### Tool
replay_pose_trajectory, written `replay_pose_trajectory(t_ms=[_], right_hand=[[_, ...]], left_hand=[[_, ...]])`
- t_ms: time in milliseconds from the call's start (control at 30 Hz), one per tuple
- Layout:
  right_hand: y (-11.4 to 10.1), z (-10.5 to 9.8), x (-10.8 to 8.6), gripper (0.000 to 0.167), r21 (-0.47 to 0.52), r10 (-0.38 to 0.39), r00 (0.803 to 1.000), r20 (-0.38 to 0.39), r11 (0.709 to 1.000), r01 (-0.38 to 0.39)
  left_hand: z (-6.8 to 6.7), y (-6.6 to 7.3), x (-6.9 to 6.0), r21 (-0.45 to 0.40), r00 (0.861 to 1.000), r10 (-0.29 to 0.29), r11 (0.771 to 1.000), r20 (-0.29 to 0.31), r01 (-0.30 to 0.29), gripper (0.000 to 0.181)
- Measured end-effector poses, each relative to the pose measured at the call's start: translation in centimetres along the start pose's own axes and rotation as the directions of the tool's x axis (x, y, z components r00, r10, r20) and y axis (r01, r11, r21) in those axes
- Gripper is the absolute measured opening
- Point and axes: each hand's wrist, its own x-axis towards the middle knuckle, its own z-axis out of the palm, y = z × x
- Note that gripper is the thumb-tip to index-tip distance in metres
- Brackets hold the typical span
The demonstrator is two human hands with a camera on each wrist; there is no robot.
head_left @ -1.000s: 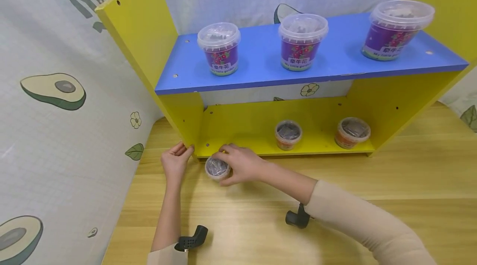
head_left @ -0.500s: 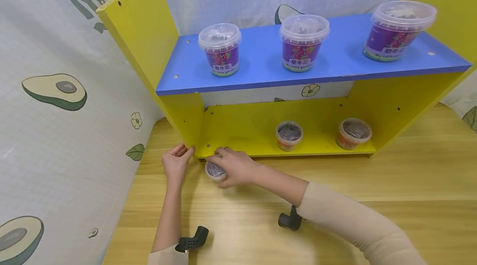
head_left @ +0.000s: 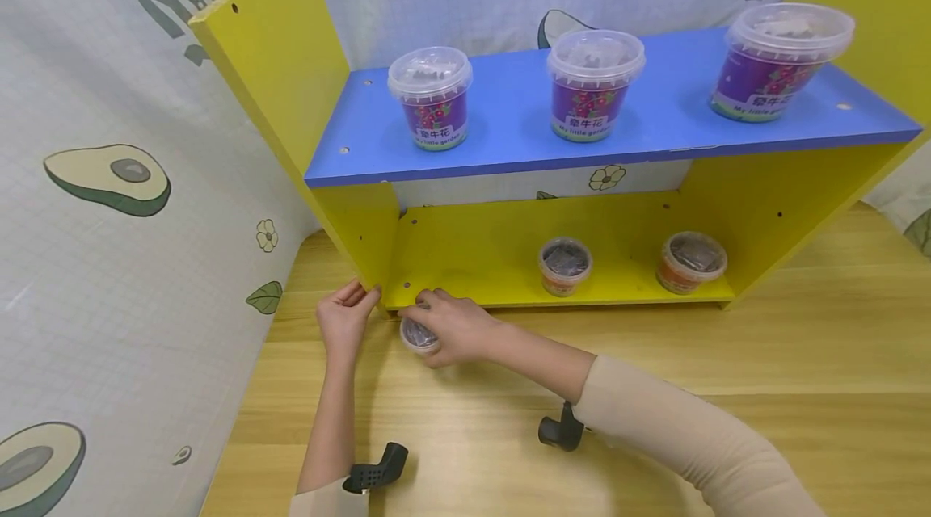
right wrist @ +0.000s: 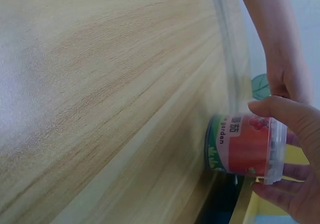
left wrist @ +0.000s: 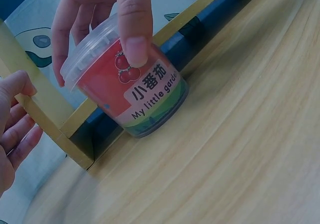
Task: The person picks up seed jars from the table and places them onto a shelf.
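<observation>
My right hand (head_left: 461, 329) grips a clear-lidded plastic cup (right wrist: 247, 146) with a red label picturing tomatoes. In the left wrist view the thumb presses the label side while the other fingers reach round the lid (left wrist: 92, 51). The cup is upright at the tabletop, just before the lower left corner of a yellow and blue shelf unit (head_left: 480, 161). My left hand (head_left: 343, 321) pinches the front edge of the yellow side panel (left wrist: 52, 129), left of the cup. From the head, part of the cup is hidden under the right hand.
Three purple-label cups (head_left: 436, 117) stand along the blue upper shelf (head_left: 509, 109). On the yellow bottom shelf (head_left: 465, 238) are two smaller-looking cups, one mid-shelf (head_left: 565, 265) and one at right (head_left: 689, 262). A white patterned cloth (head_left: 109, 283) hangs at the left and behind.
My right hand has shifted slightly left and now covers more of the cup, which stays in nearly the same spot. The left hand keeps its hold on the panel.
</observation>
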Motion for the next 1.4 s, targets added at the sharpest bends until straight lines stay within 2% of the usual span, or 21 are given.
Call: replay_pose_trajectory(t_ms=[233, 600, 933, 1133, 1300, 1400], right_hand=[[-0.1, 0.0, -0.1, 0.066, 0.001, 0.008, 1.0, 0.022, 1.0, -0.008], [0.0, -0.1, -0.3, 0.061, 0.039, -0.002, 1.0, -0.001, 0.999, 0.002], [0.2, -2.7, -0.8, 0.064, 0.206, 0.059, 0.998, 0.017, 0.977, -0.062], [0.2, -4.2, -1.2, 0.065, 0.213, 0.077, 0.997, 0.0, 0.974, -0.076], [0.0, -4.5, -1.4, 0.065, 0.199, 0.091, 0.996, -0.003, 0.976, -0.089], [-0.1, -4.5, -1.6, 0.065, 0.191, 0.098, 0.995, 0.004, 0.977, -0.096]], left_hand=[[-0.1, -0.1, -0.2, 0.0, 1.0, -0.018, 1.0, 0.016, 0.018, 0.034], [-0.2, -0.1, -0.3, -0.009, 0.999, -0.03, 1.0, 0.029, 0.03, 0.035], [0.0, 0.2, -0.2, -0.012, 0.999, -0.029, 1.0, 0.026, 0.029, 0.035], [0.1, 0.2, 0.1, -0.025, 0.999, -0.029, 0.999, 0.029, 0.03, 0.034], [0.0, 0.2, 0.2, -0.03, 0.998, -0.044, 0.999, 0.042, 0.045, 0.034], [-0.1, 0.5, -0.1, -0.027, 0.998, -0.033, 0.999, 0.046, 0.034, 0.034]])
